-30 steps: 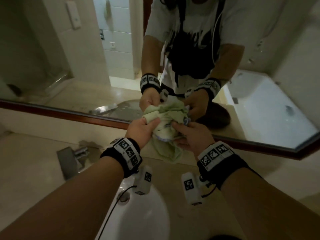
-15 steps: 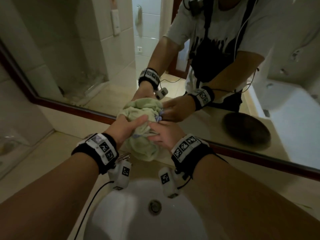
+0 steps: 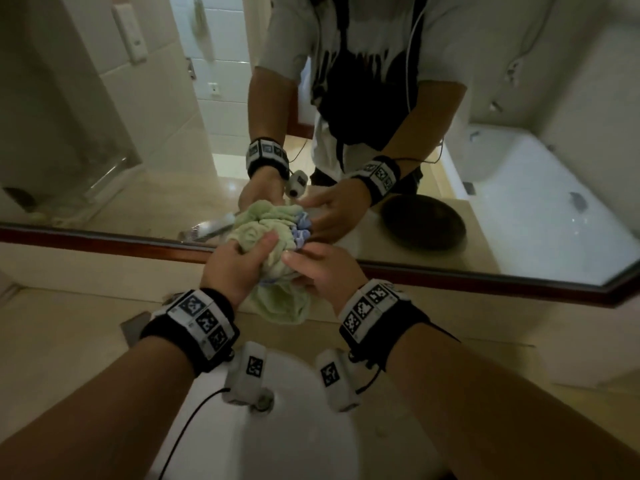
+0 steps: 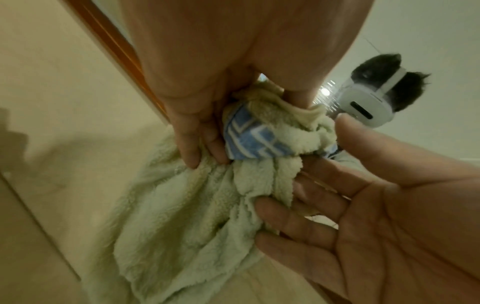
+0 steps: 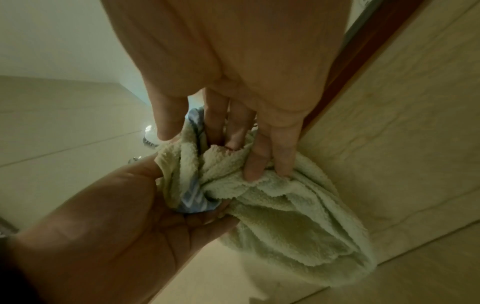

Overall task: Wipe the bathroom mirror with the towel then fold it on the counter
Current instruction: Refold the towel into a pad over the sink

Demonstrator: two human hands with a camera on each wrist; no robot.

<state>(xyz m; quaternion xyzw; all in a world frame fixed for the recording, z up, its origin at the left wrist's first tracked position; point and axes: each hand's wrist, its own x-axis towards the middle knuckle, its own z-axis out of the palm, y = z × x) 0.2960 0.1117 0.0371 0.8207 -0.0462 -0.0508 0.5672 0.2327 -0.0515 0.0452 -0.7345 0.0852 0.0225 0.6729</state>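
A pale green towel (image 3: 280,271) with a blue patterned edge is bunched into a wad against the lower edge of the mirror (image 3: 138,150), above the counter. My left hand (image 3: 256,251) grips its left side with the thumb over the top. In the left wrist view the left hand (image 4: 207,152) has its fingers curled into the towel (image 4: 182,226). My right hand (image 3: 298,268) holds the right side. The right wrist view shows the right hand (image 5: 215,144) with thumb and fingers tucked into the folds of the towel (image 5: 298,226). A loose end hangs down.
Below my wrists lies a white basin (image 3: 304,445) with its drain (image 3: 261,403). A chrome tap (image 3: 133,323) stands at the left on the beige counter (image 3: 69,358). The mirror's brown frame (image 3: 485,278) runs along the wall. A dark bowl (image 3: 424,223) and a bathtub appear as reflections.
Both hands kept hold of the towel at the mirror's lower edge and bunched it tighter. The head view swung down, bringing the basin under my wrists.
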